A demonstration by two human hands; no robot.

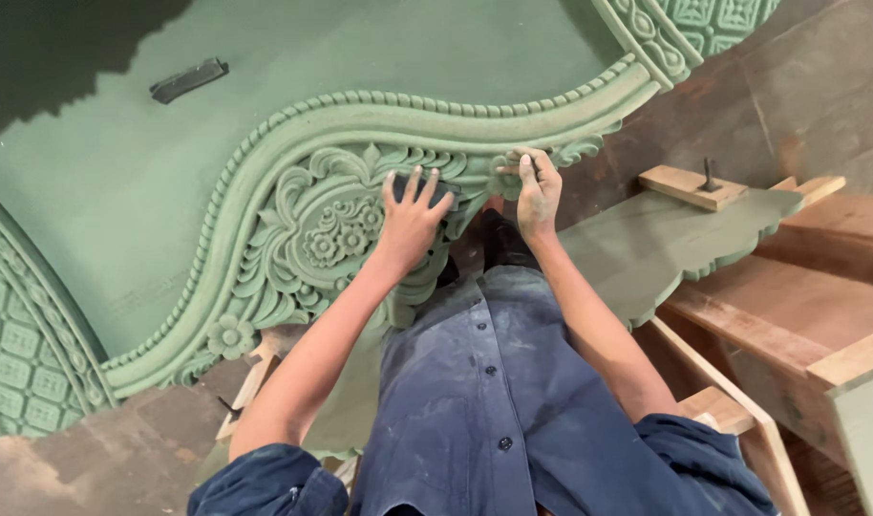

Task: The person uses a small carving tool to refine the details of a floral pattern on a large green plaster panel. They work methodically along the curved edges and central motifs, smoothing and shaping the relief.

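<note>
Green-painted carved panel [293, 210] fills the view; the left hand [410, 218] presses a dark sanding block [425, 191] flat on its floral relief, while the right hand [537, 191], just beside, pinches something small. Light, even strokes would suit these curves.

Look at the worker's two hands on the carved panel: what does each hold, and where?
The left hand presses a dark sanding pad flat under its fingers against the green carved panel. The right hand pinches the panel's scrolled edge.
</note>
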